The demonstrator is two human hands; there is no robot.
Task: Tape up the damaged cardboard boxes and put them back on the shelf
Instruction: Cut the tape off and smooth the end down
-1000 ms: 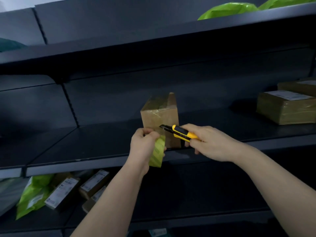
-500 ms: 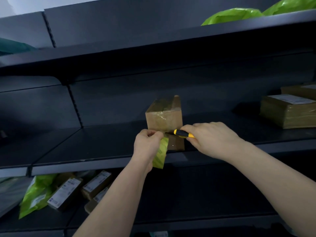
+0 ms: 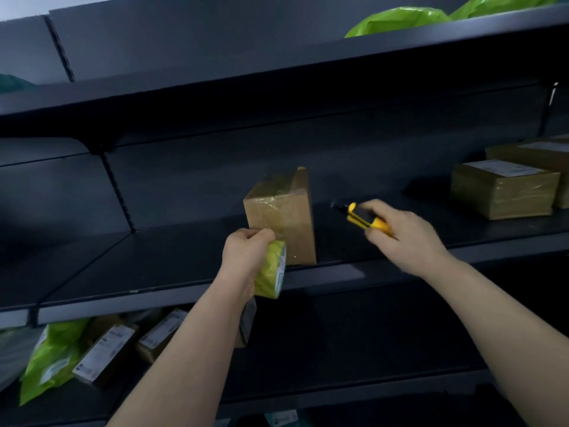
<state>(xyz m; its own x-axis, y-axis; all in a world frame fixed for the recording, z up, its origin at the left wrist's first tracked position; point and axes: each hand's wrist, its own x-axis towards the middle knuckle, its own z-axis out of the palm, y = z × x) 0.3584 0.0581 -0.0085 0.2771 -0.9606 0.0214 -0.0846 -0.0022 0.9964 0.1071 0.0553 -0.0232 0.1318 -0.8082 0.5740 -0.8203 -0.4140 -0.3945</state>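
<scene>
Right in the middle, a small brown cardboard box (image 3: pixel 278 217), standing upright near the front edge of the dark middle shelf (image 3: pixel 154 272). Shiny clear tape across its top and down its front face. Top right edge poking up a little.

At 7 o'clock from the box, just beside its lower left corner, the left hand (image 3: pixel 246 257), fingers curled tight round a yellow-green tape roll (image 3: pixel 272 275). Roll held on its edge, out in front of the shelf lip. Touching the box or only very near it: hard to tell.

At 3 o'clock from the box, a little apart from it, the right hand (image 3: pixel 406 232), gripping a yellow and black cutter (image 3: pixel 365 218). Cutter tip pointing to 10 o'clock, toward the box but not touching it. Hand a bit blurry.

Farther out at 3 o'clock, well apart on the same shelf, a flat brown parcel (image 3: pixel 502 192) with a white label on top. Just behind it, at its 1 o'clock, a second parcel (image 3: pixel 535 152).

Up at 1 o'clock, on the top shelf, bright green bags (image 3: pixel 400 21).

Down at 7 o'clock, on the bottom shelf, small labelled boxes (image 3: pixel 104 355), leaning. At their 9 o'clock, touching them, a green mailer bag (image 3: pixel 49 355).
</scene>
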